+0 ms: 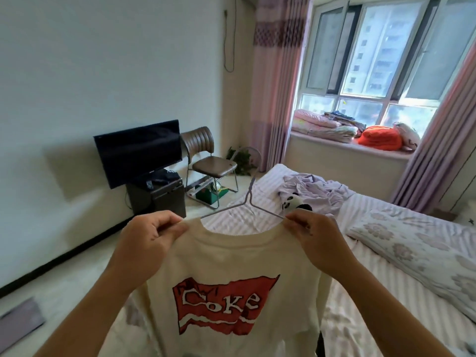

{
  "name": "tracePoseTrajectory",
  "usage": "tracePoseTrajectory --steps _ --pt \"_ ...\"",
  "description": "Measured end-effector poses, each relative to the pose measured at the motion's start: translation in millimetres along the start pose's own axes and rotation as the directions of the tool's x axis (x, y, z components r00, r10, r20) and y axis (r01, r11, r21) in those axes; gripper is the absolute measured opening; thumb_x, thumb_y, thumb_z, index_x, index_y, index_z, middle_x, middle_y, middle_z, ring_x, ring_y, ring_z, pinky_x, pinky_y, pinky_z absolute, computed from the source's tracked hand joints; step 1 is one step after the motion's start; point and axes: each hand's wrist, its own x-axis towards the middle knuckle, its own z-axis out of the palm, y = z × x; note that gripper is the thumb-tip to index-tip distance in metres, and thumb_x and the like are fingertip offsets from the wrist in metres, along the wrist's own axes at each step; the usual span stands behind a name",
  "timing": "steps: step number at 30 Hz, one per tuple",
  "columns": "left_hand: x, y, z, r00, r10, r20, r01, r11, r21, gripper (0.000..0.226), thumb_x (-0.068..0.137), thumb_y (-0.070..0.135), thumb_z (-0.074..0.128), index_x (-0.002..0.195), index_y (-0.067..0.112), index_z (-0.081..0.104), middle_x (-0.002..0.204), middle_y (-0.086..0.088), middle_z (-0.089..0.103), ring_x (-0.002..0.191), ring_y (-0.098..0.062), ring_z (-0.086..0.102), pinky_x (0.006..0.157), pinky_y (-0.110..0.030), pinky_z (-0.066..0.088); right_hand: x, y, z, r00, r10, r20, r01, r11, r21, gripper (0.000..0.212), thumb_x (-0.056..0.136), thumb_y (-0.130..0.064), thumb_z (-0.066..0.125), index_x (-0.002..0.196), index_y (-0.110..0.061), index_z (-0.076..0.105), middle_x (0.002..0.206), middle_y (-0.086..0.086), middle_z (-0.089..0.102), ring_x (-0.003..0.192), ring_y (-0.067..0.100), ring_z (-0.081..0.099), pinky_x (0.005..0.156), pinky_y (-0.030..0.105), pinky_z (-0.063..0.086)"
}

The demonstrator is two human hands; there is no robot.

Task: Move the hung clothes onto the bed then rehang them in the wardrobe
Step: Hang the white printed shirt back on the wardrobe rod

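Both hands, left (152, 234) and right (313, 234), pinch the cream T-shirt (219, 292) shoulders on a wire hanger (247, 199), above the bed (360, 253) edge beside open floor (85, 266).

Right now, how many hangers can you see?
1: a wire hanger inside the cream T-shirt held over the bed. Others may hide under the lilac garment.

The only readable text is the word "Coke", in white lettering with a capital C, on a ragged-edged red flag-shaped print (221, 304) with a white wave stripe beneath the letters. The print sits on the chest of a cream T-shirt (231, 256). No other lettering, number or label can be read.
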Motion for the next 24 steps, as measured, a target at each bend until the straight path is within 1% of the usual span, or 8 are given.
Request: tracePoseTrajectory --steps 3,5,6,9,14,18,22,24 --pt "-36.8 22.7 -16.7 0.998 -0.041 -0.038 0.04 0.999 -0.01 0.008 0.083 0.039 0.067 0.083 0.034 0.072 0.069 0.006 0.068 0.061 -0.014 0.064 0.059 -0.044 0.058 -13.9 -14.7 -9.3 0.999 -0.039 0.011 0.039 0.998 0.041 0.009 0.091 -0.021 0.068 0.085 -0.026 0.073 0.076 -0.015 0.069 0.079 0.0 0.062 0.072 0.013 0.045" --pt "-58.4 36.5 -29.2 0.996 -0.064 -0.065 0.063 0.998 -0.02 0.018 0.076 0.045 0.067 0.089 0.032 0.071 0.066 -0.001 0.066 0.059 -0.017 0.062 0.056 -0.039 0.057 -21.3 -27.9 -11.4 0.996 -0.084 0.023 0.082 0.995 0.052 0.013 0.092 -0.021 0.068 0.082 -0.029 0.071 0.076 -0.017 0.069 0.079 -0.001 0.062 0.072 0.011 0.041" --pt "-68.6 43.0 -35.1 0.994 -0.071 -0.081 0.07 0.998 -0.006 0.019 0.076 0.045 0.069 0.09 0.032 0.071 0.064 -0.001 0.065 0.058 -0.017 0.062 0.054 -0.032 0.055 -23.8 -35.2 -11.7 0.994 -0.105 0.036 0.103 0.993 0.056 0.015 0.092 -0.021 0.067 0.081 -0.031 0.07 0.076 -0.017 0.069 0.079 -0.001 0.062 0.073 0.011 0.041" --pt "-98.4 57.3 -54.0 0.979 -0.105 -0.176 0.111 0.993 0.026 0.003 0.083 0.03 0.072 0.083 0.033 0.074 0.061 0.001 0.065 0.057 -0.015 0.06 0.048 -0.016 0.046 -29.0 -62.0 -10.2 0.981 -0.175 0.084 0.169 0.982 0.082 0.017 0.092 -0.02 0.067 0.083 -0.035 0.07 0.078 -0.018 0.07 0.081 -0.002 0.062 0.073 0.009 0.042" --pt "-145.8 70.4 -100.3 0.942 -0.124 -0.311 0.169 0.978 0.122 0.01 0.085 0.024 0.073 0.077 0.032 0.074 0.069 0.01 0.066 0.063 -0.008 0.059 0.05 -0.011 0.043 -41.0 -115.6 -0.7 0.942 -0.305 0.137 0.294 0.951 0.098 0.011 0.093 -0.021 0.066 0.089 -0.029 0.073 0.079 -0.019 0.067 0.085 -0.013 0.056 0.073 -0.002 0.035" --pt "-186.6 81.9 -141.7 0.905 -0.128 -0.406 0.206 0.966 0.157 0.014 0.085 0.021 0.073 0.074 0.03 0.072 0.073 0.018 0.066 0.059 0.001 0.056 0.054 -0.009 0.042 -54.8 -159.6 12.9 0.891 -0.403 0.21 0.384 0.915 0.126 0.014 0.094 -0.023 0.064 0.091 -0.037 0.068 0.079 -0.027 0.062 0.086 -0.014 0.057 0.07 0.0 0.037" --pt "-237.5 90.2 -185.1 0.866 -0.136 -0.481 0.252 0.95 0.186 0.015 0.085 0.019 0.074 0.074 0.03 0.072 0.074 0.018 0.066 0.058 0.003 0.055 0.055 -0.008 0.041 -77.9 -205.0 32.4 0.836 -0.483 0.261 0.454 0.875 0.167 0.013 0.095 -0.025 0.062 0.091 -0.035 0.07 0.081 -0.021 0.066 0.084 -0.006 0.059 0.072 0.008 0.04" --pt "-268.7 94.1 -207.0 0.839 -0.152 -0.523 0.285 0.941 0.184 0.013 0.085 0.019 0.074 0.075 0.028 0.072 0.074 0.017 0.066 0.057 0.003 0.055 0.055 -0.007 0.041 -94.8 -231.2 42.6 0.805 -0.523 0.28 0.484 0.852 0.201 0.011 0.096 -0.025 0.061 0.091 -0.032 0.07 0.081 -0.017 0.066 0.083 -0.004 0.058 0.071 0.009 0.043"
